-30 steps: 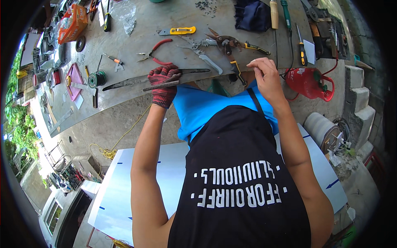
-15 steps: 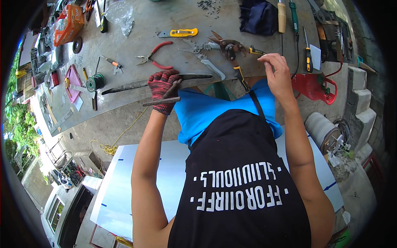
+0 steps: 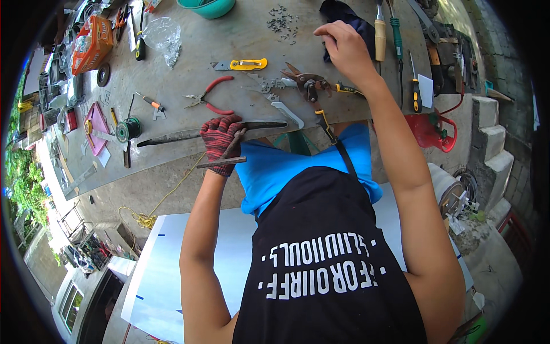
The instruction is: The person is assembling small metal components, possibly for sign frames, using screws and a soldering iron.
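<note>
My left hand (image 3: pixel 220 140), in a red and black glove, is shut on a short rusty metal bar (image 3: pixel 222 162) at the near edge of the grey workbench (image 3: pixel 189 63). The same hand rests against a long dark metal strip (image 3: pixel 172 136) lying along that edge. My bare right hand (image 3: pixel 344 49) reaches to the far part of the bench, fingers curled, beside a dark blue cloth (image 3: pixel 352 20) and close to a scatter of small metal bits (image 3: pixel 281 17). Whether it holds anything is hidden.
Tin snips (image 3: pixel 306 83), red-handled pliers (image 3: pixel 211 100), a yellow utility knife (image 3: pixel 245 64) and several screwdrivers (image 3: pixel 416 92) lie on the bench. An orange box (image 3: pixel 91 43), a plastic bag (image 3: pixel 163 37) and a green wire spool (image 3: pixel 129 127) sit left. A red can (image 3: pixel 429 129) stands right.
My right hand has moved from the near bench edge up to the far side by the dark cloth. My left hand keeps its grip on the bar.
</note>
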A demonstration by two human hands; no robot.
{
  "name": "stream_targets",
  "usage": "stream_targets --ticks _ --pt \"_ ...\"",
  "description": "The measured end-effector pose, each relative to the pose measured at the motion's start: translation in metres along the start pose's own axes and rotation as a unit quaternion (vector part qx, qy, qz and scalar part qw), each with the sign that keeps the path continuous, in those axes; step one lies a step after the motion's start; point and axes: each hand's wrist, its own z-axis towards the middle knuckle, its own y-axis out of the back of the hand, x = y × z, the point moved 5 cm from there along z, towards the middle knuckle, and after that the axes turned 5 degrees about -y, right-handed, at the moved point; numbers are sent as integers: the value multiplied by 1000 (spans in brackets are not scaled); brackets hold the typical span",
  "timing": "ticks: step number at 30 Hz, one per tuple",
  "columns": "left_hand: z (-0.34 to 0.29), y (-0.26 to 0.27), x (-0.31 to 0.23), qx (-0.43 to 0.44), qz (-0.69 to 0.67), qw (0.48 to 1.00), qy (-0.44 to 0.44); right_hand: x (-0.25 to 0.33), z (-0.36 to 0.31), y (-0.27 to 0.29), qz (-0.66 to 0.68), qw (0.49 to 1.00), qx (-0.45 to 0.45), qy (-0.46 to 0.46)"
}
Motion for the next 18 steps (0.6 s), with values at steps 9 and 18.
stream_targets --ticks 9,18 --pt "1 -1 0 2 -14 1000 2 -15 53 -69 -129 984 116 -28" --pt "1 1 0 -1 -25 1000 3 -9 60 -81 -149 973 176 -31"
